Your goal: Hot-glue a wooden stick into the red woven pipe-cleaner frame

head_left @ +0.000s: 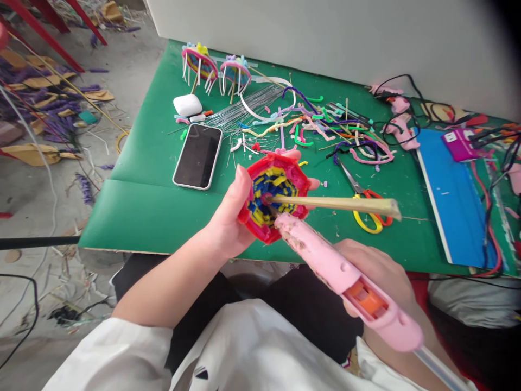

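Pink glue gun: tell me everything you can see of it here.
The pink glue gun looks plastic, with brownish grime near its front, an orange part in a body opening and a translucent rod at its rear. Gripped by the right hand, it slants across the picture, tip near the wooden stick's base over the multicoloured round piece; tip contact is unclear.

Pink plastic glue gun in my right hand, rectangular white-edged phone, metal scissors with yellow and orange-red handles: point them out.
Glue gun (334,269): head view, middle of its body.
Phone (198,156): head view, on its dark screen.
Scissors (359,190): head view, around the pivot.
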The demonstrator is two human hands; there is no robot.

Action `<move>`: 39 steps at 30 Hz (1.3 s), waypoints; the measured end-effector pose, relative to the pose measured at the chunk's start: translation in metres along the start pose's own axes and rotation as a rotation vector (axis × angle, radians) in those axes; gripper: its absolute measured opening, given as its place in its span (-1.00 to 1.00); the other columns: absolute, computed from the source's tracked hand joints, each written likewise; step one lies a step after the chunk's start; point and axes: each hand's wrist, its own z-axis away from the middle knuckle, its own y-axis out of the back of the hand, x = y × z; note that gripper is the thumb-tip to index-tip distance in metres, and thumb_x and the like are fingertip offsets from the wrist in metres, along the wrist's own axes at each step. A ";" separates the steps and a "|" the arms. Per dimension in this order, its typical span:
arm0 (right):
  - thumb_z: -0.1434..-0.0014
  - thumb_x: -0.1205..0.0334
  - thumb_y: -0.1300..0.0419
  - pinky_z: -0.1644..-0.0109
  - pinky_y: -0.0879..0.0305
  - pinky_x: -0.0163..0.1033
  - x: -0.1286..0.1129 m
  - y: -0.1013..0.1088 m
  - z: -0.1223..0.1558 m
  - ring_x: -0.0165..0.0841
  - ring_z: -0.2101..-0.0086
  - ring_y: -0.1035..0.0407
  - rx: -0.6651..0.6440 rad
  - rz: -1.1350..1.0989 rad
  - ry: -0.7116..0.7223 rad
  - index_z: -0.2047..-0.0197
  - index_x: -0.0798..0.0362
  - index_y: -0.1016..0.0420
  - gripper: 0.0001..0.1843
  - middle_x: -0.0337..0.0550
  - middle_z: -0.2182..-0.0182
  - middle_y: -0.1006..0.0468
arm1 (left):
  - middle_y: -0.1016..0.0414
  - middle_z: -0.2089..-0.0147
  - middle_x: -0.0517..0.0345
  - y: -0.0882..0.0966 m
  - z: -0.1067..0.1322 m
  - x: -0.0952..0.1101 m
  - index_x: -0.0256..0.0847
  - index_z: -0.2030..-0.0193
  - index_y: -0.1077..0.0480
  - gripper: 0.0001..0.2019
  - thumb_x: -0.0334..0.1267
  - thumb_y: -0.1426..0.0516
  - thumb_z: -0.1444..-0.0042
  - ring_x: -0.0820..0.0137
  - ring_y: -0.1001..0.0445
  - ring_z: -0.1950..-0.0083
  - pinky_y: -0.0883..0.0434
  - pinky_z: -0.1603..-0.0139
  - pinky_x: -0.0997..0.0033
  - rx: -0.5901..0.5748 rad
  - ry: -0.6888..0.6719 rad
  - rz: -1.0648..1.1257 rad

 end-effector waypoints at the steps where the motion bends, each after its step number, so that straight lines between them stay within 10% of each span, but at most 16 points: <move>1: -0.22 0.03 -0.05 0.52 -0.16 -0.29 0.000 0.000 0.000 -0.37 0.55 -0.31 0.001 -0.006 0.005 0.23 0.05 -0.37 -0.74 -0.22 0.54 -0.39 | -0.47 0.00 -0.10 0.001 0.000 0.000 -0.24 -0.27 -0.13 -0.26 0.24 0.23 -0.14 -0.05 -0.26 -0.23 -0.31 -0.10 -0.03 -0.021 -0.008 0.020; 24: -0.17 0.14 -0.10 0.42 -0.27 -0.27 0.006 -0.007 0.013 -0.33 0.51 -0.36 -0.027 0.140 -0.034 0.19 0.08 -0.45 -0.77 -0.16 0.52 -0.45 | -0.42 -0.08 -0.06 0.006 0.000 -0.006 -0.10 -0.33 0.00 -0.21 0.34 0.13 -0.06 -0.02 -0.38 -0.14 -0.34 -0.11 -0.01 -0.131 0.014 0.109; 39: -0.15 0.20 -0.06 0.52 -0.16 -0.28 -0.002 -0.003 0.006 -0.36 0.59 -0.31 -0.003 0.073 -0.029 0.23 0.01 -0.38 -0.85 -0.23 0.54 -0.44 | -0.44 -0.05 -0.11 0.003 0.001 -0.005 -0.22 -0.31 -0.07 -0.22 0.27 0.21 -0.09 -0.10 -0.18 -0.28 -0.27 -0.14 -0.04 -0.004 0.015 0.000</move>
